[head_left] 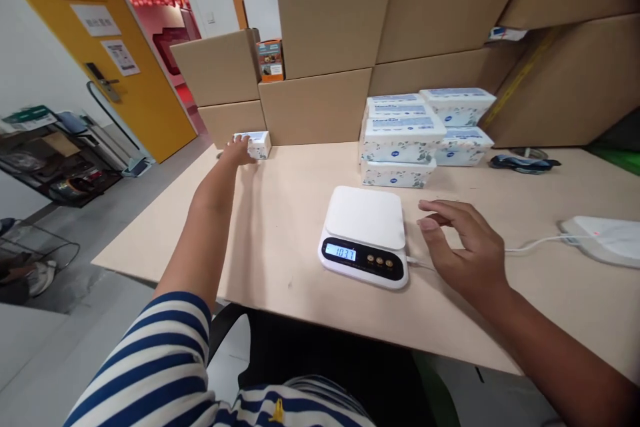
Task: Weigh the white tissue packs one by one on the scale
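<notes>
At the far left of the table, my left hand [239, 150] is stretched out to a white pack of tissues [259, 145], its fingers over the pack's left end. Part of that pack is hidden behind the hand. My right hand [465, 247] hovers over the table to the right of a white kitchen scale [367, 220]. Its fingers are bent, with a gap between thumb and forefinger and nothing in it. The scale's platform is bare, and its lit display [341, 253] appears to read 1037. Behind the scale stand stacked tissue packs [400, 147] with a leafy print.
Cardboard boxes [320, 107] line the table's back edge, with a small orange box [271, 60] among them. A dark blue bundle [523, 162] lies at the right. A white power strip [607, 240] and cable lie nearer. Beyond the table are a yellow door [145, 80] and a black rack [55, 153].
</notes>
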`<state>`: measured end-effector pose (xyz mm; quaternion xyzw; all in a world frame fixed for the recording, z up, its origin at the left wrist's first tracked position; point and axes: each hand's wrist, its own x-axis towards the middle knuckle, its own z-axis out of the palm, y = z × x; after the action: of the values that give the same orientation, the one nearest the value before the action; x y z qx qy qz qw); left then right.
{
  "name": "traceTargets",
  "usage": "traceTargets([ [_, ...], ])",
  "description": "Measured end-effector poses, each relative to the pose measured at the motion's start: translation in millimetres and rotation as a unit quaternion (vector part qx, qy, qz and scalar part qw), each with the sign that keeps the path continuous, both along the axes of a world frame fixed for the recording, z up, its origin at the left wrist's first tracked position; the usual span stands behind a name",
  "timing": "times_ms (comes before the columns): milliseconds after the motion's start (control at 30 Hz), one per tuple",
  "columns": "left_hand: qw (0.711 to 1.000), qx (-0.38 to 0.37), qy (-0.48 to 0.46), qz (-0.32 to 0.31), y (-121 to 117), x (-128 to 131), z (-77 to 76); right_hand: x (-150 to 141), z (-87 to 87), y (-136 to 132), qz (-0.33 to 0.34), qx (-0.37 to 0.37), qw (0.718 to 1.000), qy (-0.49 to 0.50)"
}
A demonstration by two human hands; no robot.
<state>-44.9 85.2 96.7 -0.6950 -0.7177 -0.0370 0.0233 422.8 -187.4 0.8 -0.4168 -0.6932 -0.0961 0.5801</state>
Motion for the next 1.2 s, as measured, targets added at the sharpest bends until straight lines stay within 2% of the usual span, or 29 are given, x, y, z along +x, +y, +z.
traceTargets([
  [67, 1.000, -0.006, 0.007, -0.006, 14.5, -6.7, 5.0, -0.8, 2.8, -0.6, -0.002, 0.005, 1.000, -0.003],
  [133, 1.000, -0.019, 0.015, -0.012, 26.4, -12.1, 3.8, -2.0, 6.2, -2.1, -0.003, 0.008, 1.000, -0.006],
  [300, 0.999, -0.015, 0.028, -0.005, 39.2, -16.6, -18.3, -5.8, 11.2, -8.5, 0.012, 0.015, 1.000, -0.019],
  [400, 0.999, -0.003, 0.040, -0.013, 40.2, -15.4, -23.3, -6.3, 9.8, -10.5, 0.014, 0.011, 0.999, -0.028],
  [500, 0.999, -0.005, 0.047, -0.011, 40.8, -13.4, -14.8, -5.1, 7.0, -10.5, 0.007, -0.002, 1.000, -0.029],
  [700, 0.998, -0.014, 0.064, -0.015, 42.8, -6.1, 6.8, -3.0, 8.1, -9.2, 0.019, 0.018, 0.999, -0.044],
  [833, 0.997, -0.049, 0.056, 0.009, 50.3, -2.7, 9.6, -4.6, 14.2, -8.6, 0.016, 0.037, 0.997, -0.059],
  [1067, 0.998, -0.054, 0.031, -0.004, 64.6, -6.9, 11.0, -9.6, 22.3, -6.8, 0.030, 0.049, 0.997, -0.052],
  [1200, 0.994, -0.087, 0.061, -0.007, 58.2, -1.9, 18.5, -7.9, 24.1, -5.8, 0.038, 0.061, 0.997, -0.042],
])
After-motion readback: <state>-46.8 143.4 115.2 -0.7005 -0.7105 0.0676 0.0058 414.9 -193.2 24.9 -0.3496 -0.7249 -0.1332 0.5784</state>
